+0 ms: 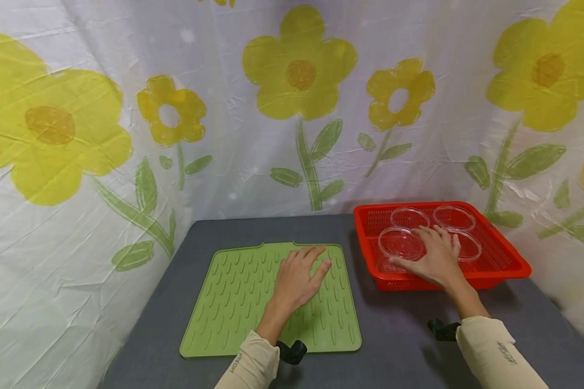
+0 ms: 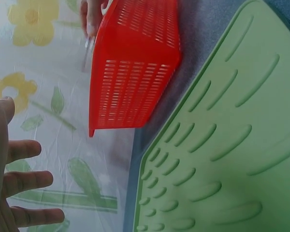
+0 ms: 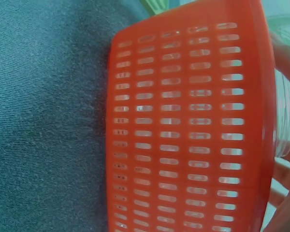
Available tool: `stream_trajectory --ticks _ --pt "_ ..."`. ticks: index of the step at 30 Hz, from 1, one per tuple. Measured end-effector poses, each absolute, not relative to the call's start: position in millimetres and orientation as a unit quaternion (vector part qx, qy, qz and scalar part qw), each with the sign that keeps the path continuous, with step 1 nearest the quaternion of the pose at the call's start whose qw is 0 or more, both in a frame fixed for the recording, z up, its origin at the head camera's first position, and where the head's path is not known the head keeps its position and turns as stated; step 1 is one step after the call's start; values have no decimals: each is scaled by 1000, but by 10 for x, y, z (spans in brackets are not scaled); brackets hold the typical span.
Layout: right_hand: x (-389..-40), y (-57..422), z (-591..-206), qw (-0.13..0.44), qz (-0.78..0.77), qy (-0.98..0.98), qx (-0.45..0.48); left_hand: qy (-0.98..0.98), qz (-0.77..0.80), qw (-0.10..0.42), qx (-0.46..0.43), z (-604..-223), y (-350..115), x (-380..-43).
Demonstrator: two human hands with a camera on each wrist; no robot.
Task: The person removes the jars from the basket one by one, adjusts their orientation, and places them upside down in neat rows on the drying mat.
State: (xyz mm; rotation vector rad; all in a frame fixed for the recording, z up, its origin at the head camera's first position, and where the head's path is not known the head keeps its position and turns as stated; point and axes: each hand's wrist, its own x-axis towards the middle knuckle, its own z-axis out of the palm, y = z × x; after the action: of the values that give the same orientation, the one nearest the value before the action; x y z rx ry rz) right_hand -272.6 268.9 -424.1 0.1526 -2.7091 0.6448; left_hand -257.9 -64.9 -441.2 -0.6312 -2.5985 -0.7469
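My right hand (image 1: 438, 258) reaches over the front of a red plastic basket (image 1: 508, 263). Its thumb and fingers curve around the edge of a clear, round petri dish (image 1: 398, 243), the front-left one. In the right wrist view, part of the dish (image 3: 284, 118) shows above the basket rim, between the fingers and thumb. Other clear petri dishes (image 1: 453, 217) sit in the basket behind and beside it; the hand partly covers the front-right dish (image 1: 469, 247). Over the green ridged mat (image 1: 233, 302), my left hand (image 1: 297, 276) hovers with fingers spread and nothing in it.
The mat lies flat on a dark grey table (image 1: 384, 346), to the left of the basket. The basket has slotted sides and a raised rim. A white curtain (image 1: 233, 162) printed with yellow flowers hangs behind the table and along both sides.
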Motion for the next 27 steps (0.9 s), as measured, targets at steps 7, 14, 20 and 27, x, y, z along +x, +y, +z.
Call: stream_trajectory --ticks 7,14,20,27 --pt "-2681 2741 -4189 190 264 -943 73 -916 -274 181 -230 -4427 -659 -2592" --pt "-2614 2740 -4114 191 294 -933 77 -906 -287 202 -238 -4437 -651 -2592" --pt "-2554 2726 -4014 169 327 -927 74 -905 -310 192 -221 -4388 -627 -2566" --pt "-2514 2717 -3942 170 336 -923 78 -904 -313 189 -221 -4366 -610 -2541"
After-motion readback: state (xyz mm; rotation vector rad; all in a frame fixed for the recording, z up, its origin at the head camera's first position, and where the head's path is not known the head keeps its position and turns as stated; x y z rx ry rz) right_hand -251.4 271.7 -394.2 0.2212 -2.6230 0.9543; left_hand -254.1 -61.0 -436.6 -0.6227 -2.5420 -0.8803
